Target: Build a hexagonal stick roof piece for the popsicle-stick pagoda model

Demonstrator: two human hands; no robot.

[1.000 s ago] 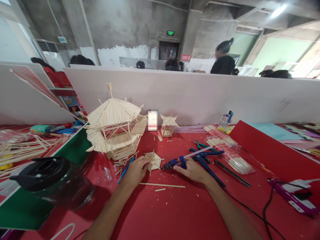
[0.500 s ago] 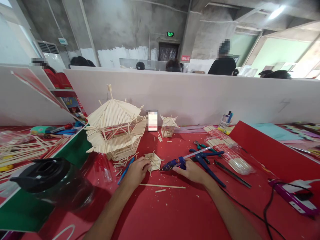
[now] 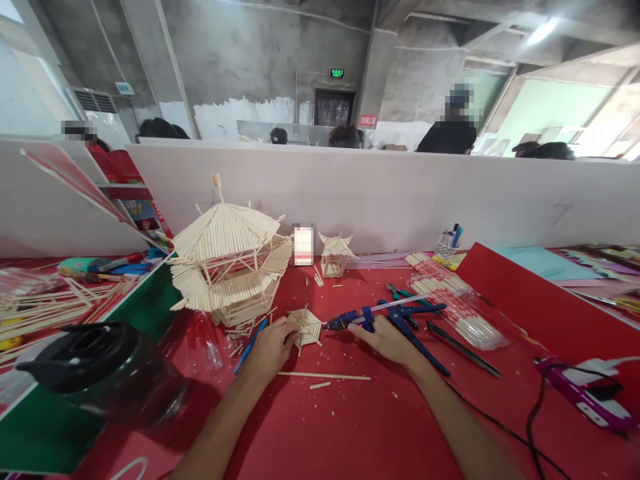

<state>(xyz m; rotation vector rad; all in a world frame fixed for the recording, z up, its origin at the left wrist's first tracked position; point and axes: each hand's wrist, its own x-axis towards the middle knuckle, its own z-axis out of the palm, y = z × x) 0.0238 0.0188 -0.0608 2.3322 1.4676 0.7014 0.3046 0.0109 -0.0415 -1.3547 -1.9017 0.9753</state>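
A blue hot glue gun (image 3: 350, 321) with a clear glue stick (image 3: 400, 302) out of its back is gripped in my right hand (image 3: 384, 338). Its nozzle points left at the rim of a small web-shaped frame of wooden sticks (image 3: 309, 327), which lies on the red table. My left hand (image 3: 277, 343) pinches the frame's left edge with thumb and fingers. In front of both hands lie a long thin stick (image 3: 325, 376) and a short stick piece (image 3: 320, 385).
Left of centre stands a large stick pavilion (image 3: 230, 260), with a small pavilion (image 3: 335, 255) further back. A dark bottle (image 3: 107, 373) is at the left. Blue clamp pliers (image 3: 417, 337), a dark knife-like tool (image 3: 463, 348), bagged sticks (image 3: 465, 310) and a purple power strip (image 3: 585, 400) lie right.
The glue gun's nozzle has shifted slightly up, and its body sits more level beside the frame. My left hand keeps its pinch; the whole view has tilted a little.
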